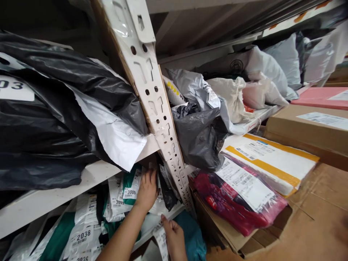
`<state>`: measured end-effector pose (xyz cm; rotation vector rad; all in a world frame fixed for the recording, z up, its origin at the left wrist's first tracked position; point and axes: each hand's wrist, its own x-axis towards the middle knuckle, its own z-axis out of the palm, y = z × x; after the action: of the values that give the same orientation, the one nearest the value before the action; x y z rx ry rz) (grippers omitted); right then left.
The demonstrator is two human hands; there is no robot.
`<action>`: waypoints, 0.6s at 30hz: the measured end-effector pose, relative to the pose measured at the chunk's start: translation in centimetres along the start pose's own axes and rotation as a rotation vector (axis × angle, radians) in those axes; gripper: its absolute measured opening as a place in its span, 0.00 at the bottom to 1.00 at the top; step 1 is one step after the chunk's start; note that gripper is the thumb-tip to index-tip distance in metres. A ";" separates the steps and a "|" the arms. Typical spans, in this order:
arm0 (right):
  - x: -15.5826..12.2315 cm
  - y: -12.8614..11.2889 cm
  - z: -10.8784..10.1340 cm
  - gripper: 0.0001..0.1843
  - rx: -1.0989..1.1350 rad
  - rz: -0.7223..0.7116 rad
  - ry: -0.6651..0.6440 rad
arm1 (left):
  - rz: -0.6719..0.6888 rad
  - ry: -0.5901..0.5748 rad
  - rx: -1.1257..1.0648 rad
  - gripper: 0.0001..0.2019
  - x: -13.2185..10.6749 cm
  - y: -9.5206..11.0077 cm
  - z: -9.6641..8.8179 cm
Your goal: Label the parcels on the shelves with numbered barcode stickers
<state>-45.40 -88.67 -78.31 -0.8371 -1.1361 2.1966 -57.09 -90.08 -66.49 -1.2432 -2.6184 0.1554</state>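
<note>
My left hand point(147, 189) reaches into the lower shelf, its fingers stretched out against the packed bags. Beside it hangs a green bag point(129, 188) with a label reading 3009. A black bag point(166, 186) stands just to its right, near the upright post. Lower and closer, my right hand point(174, 235) pinches a white label strip point(161, 241) with printed digits, partly cut off by the frame's bottom edge. A teal bag point(191, 235) lies right behind that hand. What the left fingertips touch is partly hidden.
A perforated white post point(160, 108) divides the racks. Large black bags point(49, 119) overhang the shelf edge point(95, 177) above my left arm. At right, a red clear-wrapped parcel point(236, 203) sits on an open carton point(261, 239), near a white-and-yellow envelope point(272, 157) and a brown box point(307, 125).
</note>
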 end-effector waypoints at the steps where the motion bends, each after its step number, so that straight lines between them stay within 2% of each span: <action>1: -0.8 -0.4 -0.4 0.30 -0.013 0.015 -0.065 | 0.100 0.045 0.002 0.28 -0.1 -0.2 -0.2; 3: -1.9 -1.7 -1.1 0.29 -0.027 -0.003 -0.194 | 0.411 0.025 -0.021 0.19 -0.1 -0.8 -0.7; 4: -2.1 -2.4 -1.4 0.28 -0.028 -0.028 -0.242 | 0.533 -0.037 -0.050 0.17 -0.2 -1.1 -1.0; 5: -2.1 -3.2 -1.6 0.27 -0.023 -0.041 -0.278 | 0.587 -0.117 -0.093 0.16 -0.2 -1.4 -1.3; 6: -1.9 -3.9 -1.7 0.26 -0.006 -0.038 -0.299 | 0.568 -0.181 -0.145 0.16 -0.3 -1.7 -1.6; 8: -0.9 -4.9 -1.6 0.25 0.049 -0.004 -0.327 | 0.431 -0.237 -0.258 0.14 -0.4 -2.0 -2.1; 11: 1.1 -5.2 -0.8 0.24 0.126 0.000 -0.333 | 0.328 -0.235 -0.345 0.11 -0.7 -1.9 -2.7; 16: 3.3 -4.2 0.1 0.23 0.168 -0.010 -0.312 | 0.191 -0.213 -0.499 0.18 -1.2 -1.2 -3.2; 18: 3.7 -3.8 0.0 0.24 0.157 -0.010 -0.311 | 0.123 -0.211 -0.536 0.17 -1.2 -1.1 -3.1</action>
<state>-47.25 -84.24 -76.10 -0.4331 -1.0831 2.4292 -56.34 -91.70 -63.50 -1.6298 -2.8702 -0.4495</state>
